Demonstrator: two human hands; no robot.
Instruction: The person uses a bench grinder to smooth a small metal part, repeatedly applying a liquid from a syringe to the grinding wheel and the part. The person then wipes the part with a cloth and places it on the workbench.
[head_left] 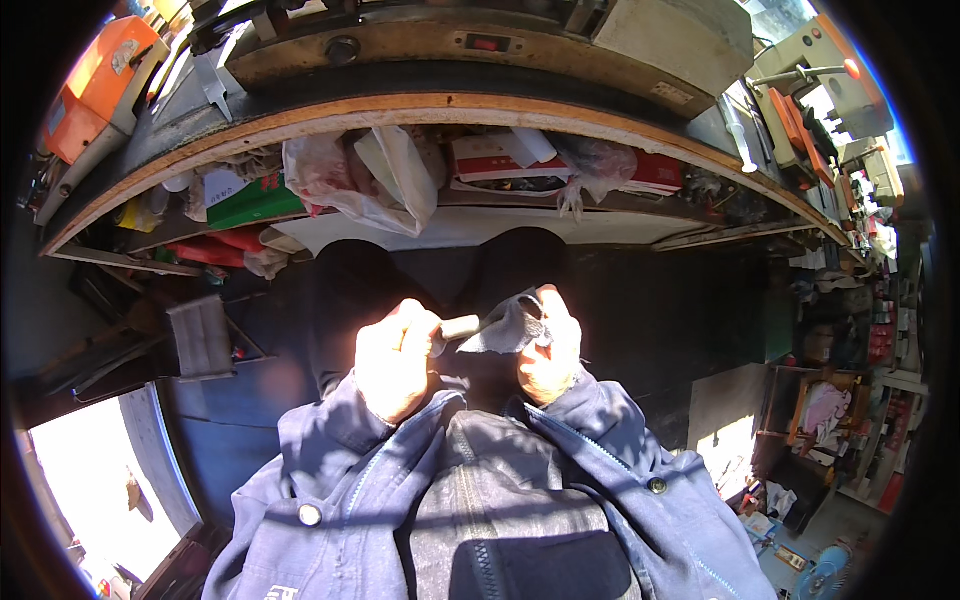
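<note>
Over my lap, my left hand [396,362] is closed around a short, pale yellowish-grey rod [461,327], which points to the right. Its other end is hidden in my fist. Facing it, my right hand [553,350] pinches a crumpled grey cloth [508,326] with a ragged lower edge. The rod's tip meets the left side of this cloth; whether it goes into a fold I cannot tell. Strong sunlight washes out much of both hands.
Ahead runs a workbench with a wooden edge [450,103] and a machine [490,48] with a red switch on top. Plastic bags [385,175], a green box [250,205] and red-white boxes [510,160] fill the shelf below. A caliper [212,85] lies left, an orange machine [95,85] beyond.
</note>
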